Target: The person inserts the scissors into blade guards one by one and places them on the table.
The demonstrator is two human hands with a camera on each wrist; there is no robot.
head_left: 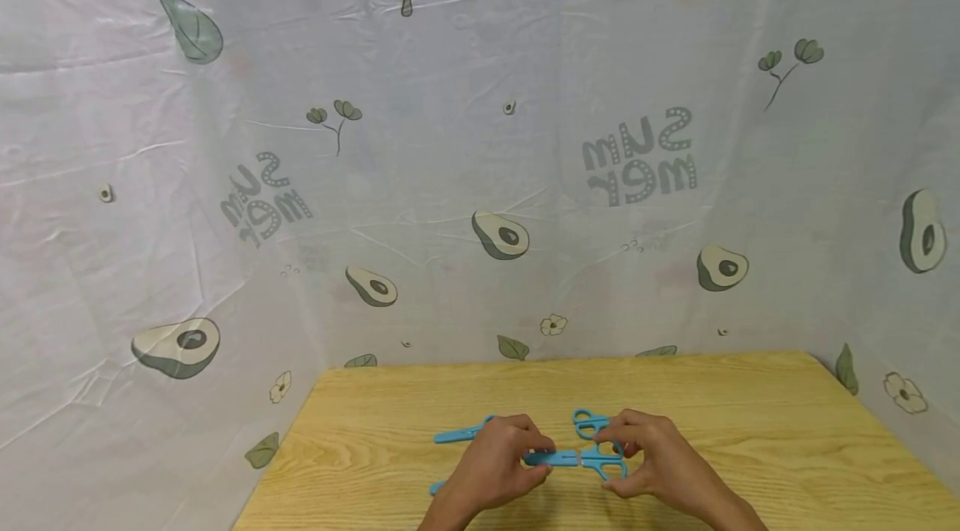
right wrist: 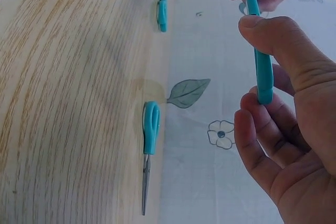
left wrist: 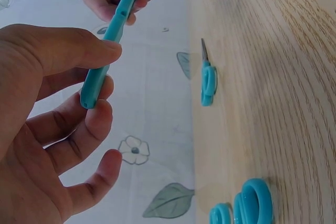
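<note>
A pair of blue-handled scissors (head_left: 603,458) in a blue blade cover (head_left: 558,458) is held level between the two hands, above the table. My left hand (head_left: 501,462) pinches the end of the cover between thumb and fingers; the left wrist view shows this cover (left wrist: 96,85) edge-on. At the other end, my right hand (head_left: 663,458) grips the handle loops by their outer edges, the thumb on one side and fingers on the other. Another pair of scissors (right wrist: 150,129) lies on the table beyond the right hand, its metal blades bare.
The wooden table (head_left: 750,414) carries a blue-covered pair of scissors (head_left: 456,435) behind the left hand. A blue tip (head_left: 437,488) shows beside the left wrist, the rest hidden. A printed curtain (head_left: 450,181) surrounds the table's back and sides.
</note>
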